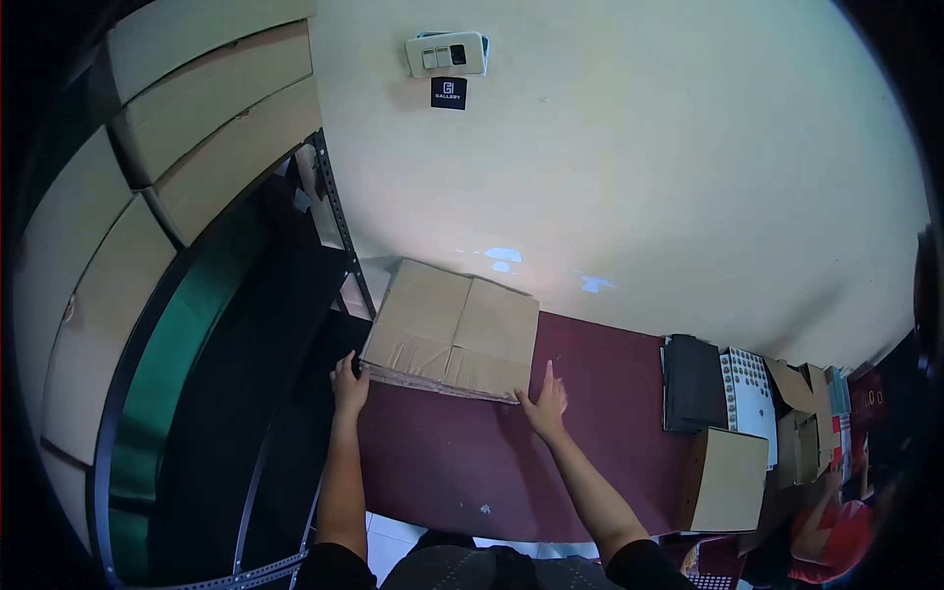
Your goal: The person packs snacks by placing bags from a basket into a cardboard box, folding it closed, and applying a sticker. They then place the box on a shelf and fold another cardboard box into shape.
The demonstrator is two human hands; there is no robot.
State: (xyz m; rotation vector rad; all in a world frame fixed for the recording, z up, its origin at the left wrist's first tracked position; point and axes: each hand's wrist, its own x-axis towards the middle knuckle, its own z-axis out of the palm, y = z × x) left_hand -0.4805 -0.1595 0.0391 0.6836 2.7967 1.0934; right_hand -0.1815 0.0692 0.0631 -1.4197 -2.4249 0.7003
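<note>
A stack of flattened cardboard boxes [454, 329] lies on the dark red tabletop [600, 433], against the wall. Creased flaps run along its near side. My left hand [350, 385] is at the stack's near left corner, fingers apart and reaching up along the edge. At the near right corner is my right hand [547, 403], its thumb against the cardboard and its index finger stretched out beside the right edge. Neither hand is closed around the stack.
On the left stands a metal shelf rack [339, 211] with large cardboard boxes [216, 128]. To the right are black flat sheets [691, 383], a white dotted sheet [749, 393] and a cardboard box [726, 482]. A person in red [836, 536] is at the lower right.
</note>
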